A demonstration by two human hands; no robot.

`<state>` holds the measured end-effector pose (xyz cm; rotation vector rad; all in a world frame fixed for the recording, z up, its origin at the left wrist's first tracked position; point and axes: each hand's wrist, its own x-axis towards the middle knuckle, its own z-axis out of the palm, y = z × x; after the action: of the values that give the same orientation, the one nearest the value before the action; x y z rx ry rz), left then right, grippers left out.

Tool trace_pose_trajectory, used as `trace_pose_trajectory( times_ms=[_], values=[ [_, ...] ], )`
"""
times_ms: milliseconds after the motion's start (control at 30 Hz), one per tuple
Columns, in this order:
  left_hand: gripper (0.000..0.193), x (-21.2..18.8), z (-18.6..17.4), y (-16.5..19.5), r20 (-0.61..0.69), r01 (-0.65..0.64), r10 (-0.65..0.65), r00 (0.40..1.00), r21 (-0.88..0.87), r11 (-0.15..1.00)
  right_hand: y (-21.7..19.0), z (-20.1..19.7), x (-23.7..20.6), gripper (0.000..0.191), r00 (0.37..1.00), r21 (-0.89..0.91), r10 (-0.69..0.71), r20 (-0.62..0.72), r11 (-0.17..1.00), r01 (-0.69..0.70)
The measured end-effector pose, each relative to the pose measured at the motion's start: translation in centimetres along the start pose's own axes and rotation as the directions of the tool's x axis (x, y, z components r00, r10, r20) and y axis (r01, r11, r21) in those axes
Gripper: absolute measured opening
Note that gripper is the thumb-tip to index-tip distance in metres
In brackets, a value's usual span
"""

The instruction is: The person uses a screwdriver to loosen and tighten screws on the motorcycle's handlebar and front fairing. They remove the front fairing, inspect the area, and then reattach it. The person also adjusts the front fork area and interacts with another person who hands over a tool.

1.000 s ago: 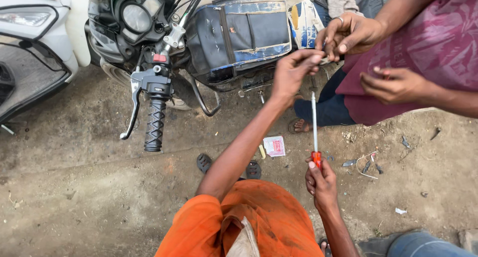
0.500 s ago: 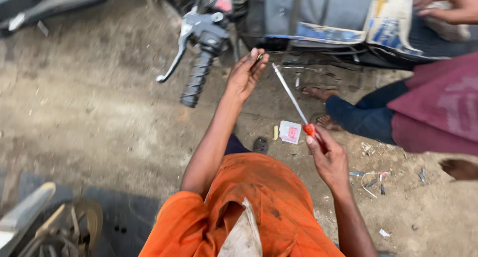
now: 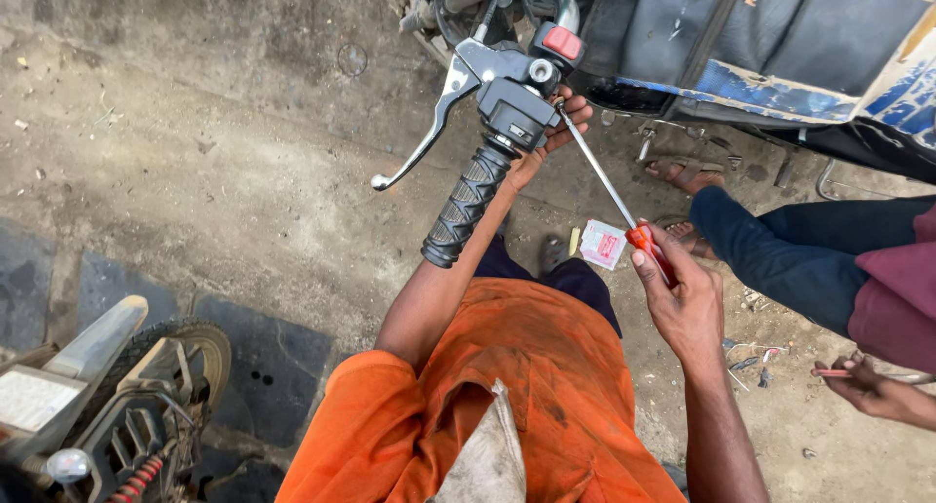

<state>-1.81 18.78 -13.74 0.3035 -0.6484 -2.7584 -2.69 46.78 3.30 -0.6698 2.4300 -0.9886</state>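
Red plastic handle of a screwdriver (image 3: 624,228) sits clamped in the right hand (image 3: 682,303), its thin steel shaft angled up to the black switch housing (image 3: 515,108). Left hand (image 3: 551,137) grips behind that housing, above the ribbed rubber grip (image 3: 466,207).

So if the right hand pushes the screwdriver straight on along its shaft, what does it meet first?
The right hand aims the screwdriver up-left at the black switch housing on the handlebar. The tip already seems to be at its edge, beside the left hand's fingers; depth is hard to judge.
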Motion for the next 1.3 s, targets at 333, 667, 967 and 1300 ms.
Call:
trace_pose_trajectory(
  times_ms=[333,667,967,1300],
  values=[
    [0.040,-0.5,-0.5,0.6,-0.291,-0.047,0.129,0.948,0.275,0.960,5.9,0.2,6.0,0.045,0.918,0.494,0.085,0.387,0.821,-0.285],
    [0.049,0.7,2.4,5.6,-0.157,-0.437,0.506,0.848,0.331,0.836,2.6,2.2,11.3,0.049,0.915,0.441,-0.292,0.279,0.885,0.148],
    [0.051,1.0,3.1,6.0,-0.336,-0.472,0.490,0.804,0.141,0.870,2.5,5.8,11.4,0.044,0.920,0.520,-0.236,0.312,0.853,0.042],
    [0.039,2.2,4.0,0.3,-0.319,-0.380,0.354,0.879,-0.022,0.925,5.4,2.0,8.9,0.047,0.933,0.562,-0.167,0.319,0.826,-0.044]
  ],
)
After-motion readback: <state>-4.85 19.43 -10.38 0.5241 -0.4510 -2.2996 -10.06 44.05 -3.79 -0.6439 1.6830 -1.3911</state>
